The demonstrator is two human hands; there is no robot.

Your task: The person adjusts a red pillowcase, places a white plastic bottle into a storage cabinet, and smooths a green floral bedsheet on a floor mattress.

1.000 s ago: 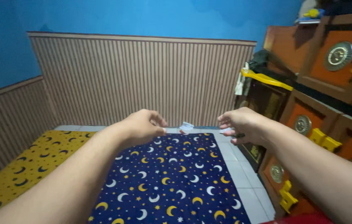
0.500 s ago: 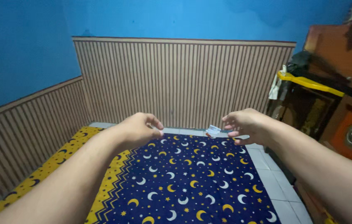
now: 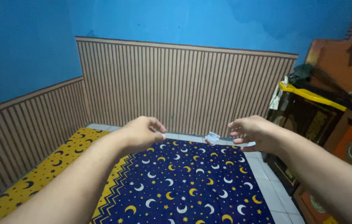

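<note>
- Head view: the left hand [image 3: 140, 133] hangs over the far end of the dark blue moon-and-star sheet [image 3: 188, 186], fingers [image 3: 156, 124] curled loosely, apart, gripping nothing.
- The right hand [image 3: 254, 132] hovers over the sheet's far right corner, fingers spread, empty.
- A small white scrap [image 3: 212, 137] lies at the sheet's far edge, between both hands.
- A yellow patterned cloth [image 3: 43, 174] borders the sheet's left side.

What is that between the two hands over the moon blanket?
In the head view, a small white scrap of paper lies on the floor tiles between the left hand and right hand, just past the far edge of the blue moon-and-star cloth.
</note>
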